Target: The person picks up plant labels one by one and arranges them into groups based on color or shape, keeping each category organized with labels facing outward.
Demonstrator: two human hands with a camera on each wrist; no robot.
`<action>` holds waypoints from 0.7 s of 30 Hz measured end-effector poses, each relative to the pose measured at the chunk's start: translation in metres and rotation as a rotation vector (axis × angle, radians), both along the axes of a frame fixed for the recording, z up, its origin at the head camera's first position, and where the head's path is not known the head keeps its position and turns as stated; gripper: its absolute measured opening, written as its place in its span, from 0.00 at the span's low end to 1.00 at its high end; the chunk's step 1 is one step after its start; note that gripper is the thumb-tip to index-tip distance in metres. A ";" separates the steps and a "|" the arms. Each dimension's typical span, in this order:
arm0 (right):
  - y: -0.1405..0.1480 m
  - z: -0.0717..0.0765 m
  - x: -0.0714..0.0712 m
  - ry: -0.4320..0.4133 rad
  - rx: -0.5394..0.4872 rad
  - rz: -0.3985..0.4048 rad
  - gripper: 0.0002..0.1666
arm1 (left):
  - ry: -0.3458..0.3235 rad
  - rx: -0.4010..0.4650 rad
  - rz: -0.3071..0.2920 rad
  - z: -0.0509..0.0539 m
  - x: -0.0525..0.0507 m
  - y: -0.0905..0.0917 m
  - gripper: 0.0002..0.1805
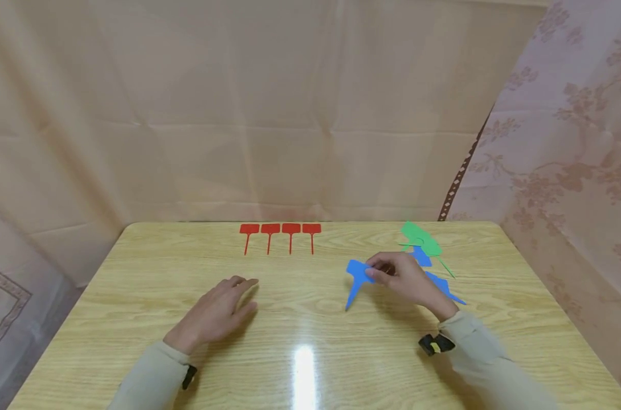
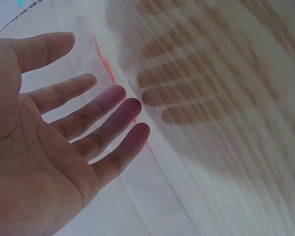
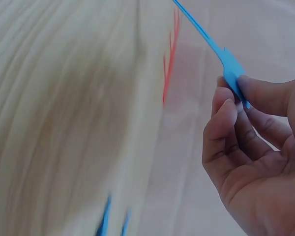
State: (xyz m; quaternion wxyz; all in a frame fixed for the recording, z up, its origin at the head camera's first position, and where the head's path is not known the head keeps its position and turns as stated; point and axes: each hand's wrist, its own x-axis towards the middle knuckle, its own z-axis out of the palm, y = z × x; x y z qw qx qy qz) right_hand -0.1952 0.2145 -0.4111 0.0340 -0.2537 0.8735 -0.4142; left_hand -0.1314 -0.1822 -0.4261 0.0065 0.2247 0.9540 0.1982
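Note:
My right hand [image 1: 400, 276] pinches a blue T-shaped plant label [image 1: 358, 276] by one end of its flat head, between thumb and fingers. The label's pointed stem angles down to the left above the table, and the right wrist view shows the same blue label [image 3: 232, 73] nearly edge-on. Over the left part of the table hovers my left hand [image 1: 215, 313], its fingers extended and holding nothing. The left wrist view shows that palm [image 2: 54, 142] with fingers spread above their shadow. Several red plant labels [image 1: 291, 229] lie in a row at the back edge, stems toward me.
Green plant labels [image 1: 420, 238] lie overlapping at the back right of the wooden table [image 1: 269, 364]. Near them are blue labels [image 1: 422, 256], one partly hidden by my right hand. A beige cloth [image 1: 290, 114] hangs behind the table, and a floral cloth [image 1: 577, 154] at the right.

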 end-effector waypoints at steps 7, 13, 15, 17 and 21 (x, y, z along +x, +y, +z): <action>-0.055 -0.011 -0.013 -0.046 0.020 0.124 0.04 | -0.015 -0.005 0.012 0.001 0.000 -0.001 0.27; -0.092 -0.018 -0.023 -0.074 0.045 0.135 0.04 | -0.031 -0.012 0.028 0.001 0.000 -0.001 0.27; -0.104 -0.019 -0.025 -0.079 0.065 0.124 0.03 | -0.032 -0.015 0.034 0.001 0.000 -0.002 0.26; -0.115 -0.020 -0.028 -0.075 0.088 0.113 0.03 | -0.029 -0.018 0.037 0.001 0.001 -0.002 0.26; -0.132 -0.022 -0.032 -0.072 0.127 0.104 0.02 | -0.020 -0.021 0.044 0.002 0.001 -0.004 0.26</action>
